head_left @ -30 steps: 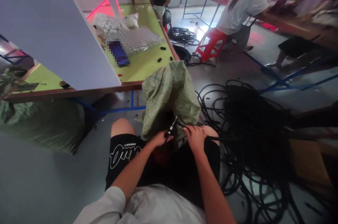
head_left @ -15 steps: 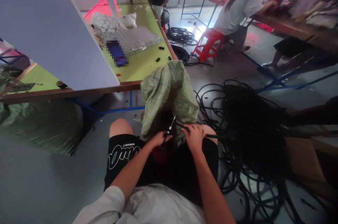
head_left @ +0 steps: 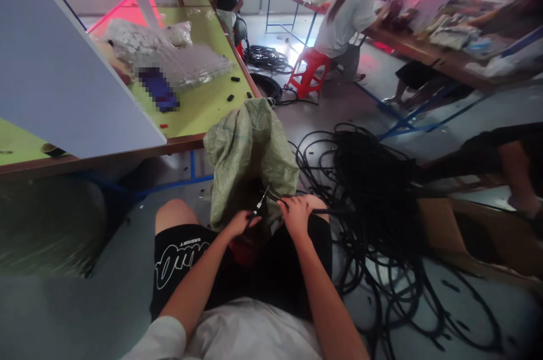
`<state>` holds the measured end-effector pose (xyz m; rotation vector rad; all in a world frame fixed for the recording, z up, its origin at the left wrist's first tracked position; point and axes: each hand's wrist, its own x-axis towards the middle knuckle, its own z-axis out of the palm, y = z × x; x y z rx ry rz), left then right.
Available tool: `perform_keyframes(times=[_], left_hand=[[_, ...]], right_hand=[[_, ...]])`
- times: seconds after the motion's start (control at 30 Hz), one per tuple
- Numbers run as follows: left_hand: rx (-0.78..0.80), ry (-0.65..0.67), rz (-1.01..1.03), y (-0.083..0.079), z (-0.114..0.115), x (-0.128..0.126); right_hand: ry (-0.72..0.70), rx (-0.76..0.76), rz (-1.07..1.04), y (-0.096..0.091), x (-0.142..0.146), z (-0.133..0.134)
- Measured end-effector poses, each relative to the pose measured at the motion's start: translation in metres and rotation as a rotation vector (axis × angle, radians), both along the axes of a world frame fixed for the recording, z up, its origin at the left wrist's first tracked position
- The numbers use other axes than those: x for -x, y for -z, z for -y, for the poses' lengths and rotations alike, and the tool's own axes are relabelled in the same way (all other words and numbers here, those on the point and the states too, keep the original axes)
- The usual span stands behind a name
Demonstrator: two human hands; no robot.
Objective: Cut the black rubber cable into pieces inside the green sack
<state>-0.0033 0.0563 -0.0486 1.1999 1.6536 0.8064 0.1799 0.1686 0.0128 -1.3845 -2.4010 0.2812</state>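
Observation:
Over my lap, my left hand [head_left: 244, 221] is closed around a pair of snips [head_left: 257, 210] with dark handles and a thin metal tip pointing up and forward. My right hand [head_left: 296, 213] grips a black cable [head_left: 324, 211], which runs off to the right toward the heap. The cable's near end lies close to the tip of the snips; whether they touch I cannot tell. Just beyond both hands, a green woven sack [head_left: 250, 142] stands between my knees with its dark mouth facing me.
Black cable coils [head_left: 373, 179] are heaped on the floor at my right, beside a cardboard box [head_left: 449, 224]. A yellow-green table [head_left: 199, 108] with a phone [head_left: 159, 88] and plastic bags stands ahead left. A full sack [head_left: 51, 224] lies left. Other people sit nearby, one on a red stool [head_left: 307, 71].
The camera view has swung right, so the scene sits further left. My hands keep hold of the snips and the cable, in nearly the same place before the sack.

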Motion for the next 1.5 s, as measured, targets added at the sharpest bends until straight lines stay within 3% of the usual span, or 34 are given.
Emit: perform_keyframes(times=[0.37,0.53,0.87,1.03,1.23,1.4,1.5], left_hand=[[0.003,0.017,0.049,-0.006,-0.004,-0.006],[-0.094,-0.021,-0.014,-0.008,-0.005,-0.006],[-0.038,-0.040,0.000,0.012,-0.013,-0.003],[-0.017,-0.006,-0.047,0.006,-0.016,-0.005],[-0.048,-0.122,-0.018,-0.002,-0.016,-0.007],[-0.008,-0.018,-0.061,0.001,-0.015,-0.005],[-0.007,-0.046,-0.044,0.003,-0.015,-0.004]], right_hand=[[0.021,0.016,-0.051,-0.010,-0.002,0.001],[-0.007,0.069,0.007,-0.009,-0.001,-0.003],[0.055,0.106,-0.074,-0.010,-0.004,-0.006],[0.044,0.120,-0.055,-0.012,-0.006,-0.005],[-0.030,0.126,-0.016,-0.007,-0.006,-0.007],[0.018,0.122,-0.034,-0.008,-0.006,-0.007],[0.032,0.123,-0.081,-0.010,-0.007,-0.008]])
